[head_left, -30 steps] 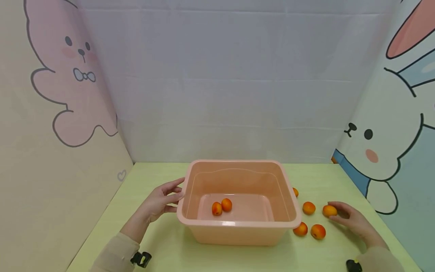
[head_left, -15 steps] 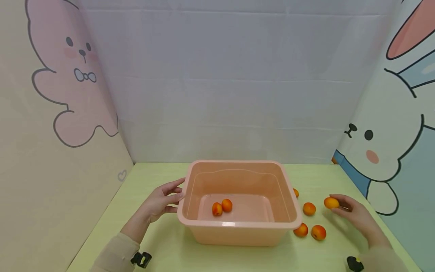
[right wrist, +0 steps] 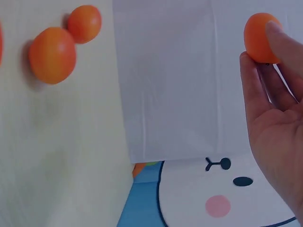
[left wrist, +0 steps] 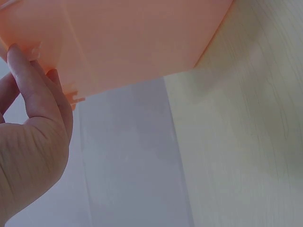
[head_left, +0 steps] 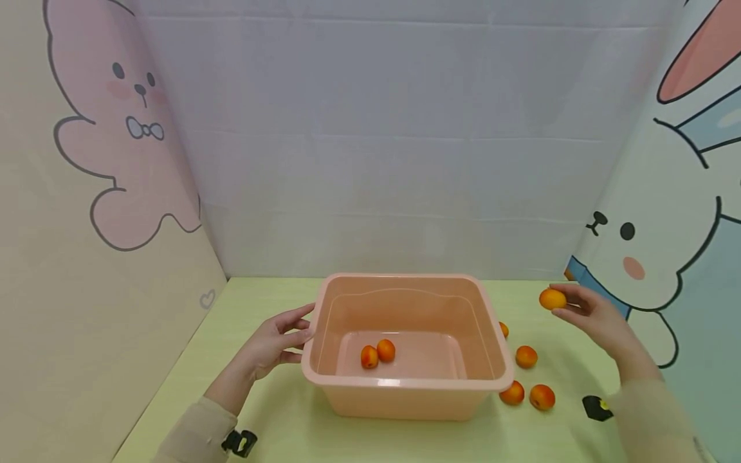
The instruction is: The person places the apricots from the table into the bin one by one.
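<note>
Smoothly rounded, slightly oval orange fruit [head_left: 552,299], pinched in right hand [head_left: 597,320]; left hand [head_left: 273,342] holds pink tub [head_left: 399,400].

staged tabletop booth, home or studio unclear, pale wood-grain table [head_left: 283,411] enclosed on three sides, creased plain backdrop [head_left: 370,141] behind, pink cartoon animal [head_left: 139,167] on left wall, white cartoon rabbit [head_left: 660,212] on right

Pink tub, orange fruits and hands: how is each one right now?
Pink tub: upright, open-topped
Two fruits in the tub: lying close together
Held fruit: up off the table
Four other fruits: lying on the table, two partly hidden
Left hand: touching the tub
Right hand: pinching the held fruit
</note>
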Tool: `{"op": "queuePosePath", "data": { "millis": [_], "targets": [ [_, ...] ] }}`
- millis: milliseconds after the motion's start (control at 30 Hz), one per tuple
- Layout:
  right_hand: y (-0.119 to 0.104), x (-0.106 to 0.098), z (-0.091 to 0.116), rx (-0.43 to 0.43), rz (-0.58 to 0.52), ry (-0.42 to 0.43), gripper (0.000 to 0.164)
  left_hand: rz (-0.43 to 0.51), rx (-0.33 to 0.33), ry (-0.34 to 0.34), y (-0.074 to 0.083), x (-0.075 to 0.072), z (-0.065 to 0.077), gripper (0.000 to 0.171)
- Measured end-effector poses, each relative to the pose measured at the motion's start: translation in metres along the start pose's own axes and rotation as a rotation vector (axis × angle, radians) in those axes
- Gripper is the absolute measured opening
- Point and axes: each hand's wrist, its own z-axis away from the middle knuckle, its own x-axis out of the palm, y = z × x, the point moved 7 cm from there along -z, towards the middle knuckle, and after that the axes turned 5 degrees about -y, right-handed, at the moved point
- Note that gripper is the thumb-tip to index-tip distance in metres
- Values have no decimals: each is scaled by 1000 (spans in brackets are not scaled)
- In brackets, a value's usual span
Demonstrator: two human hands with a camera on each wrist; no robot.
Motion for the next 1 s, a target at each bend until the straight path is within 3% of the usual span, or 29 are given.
{"op": "queuePosePath", "data": {
  "millis": [233,467,800,1000],
  "targets": [
    [-52,-7,-30,-146,-62,-4,47,2,-3,2,0,0,0,68],
    [-101,1,-58,-255,-111,-77,45,4,-4,-1,-1,0,0,68],
    [-161,35,-95,-365,-173,-179,44,12,-1,-3,-2,0,0,68],
    [-194,70,-111,-401,-191,-307,45,11,6,-7,-1,0,-1,67]
  ]
}}
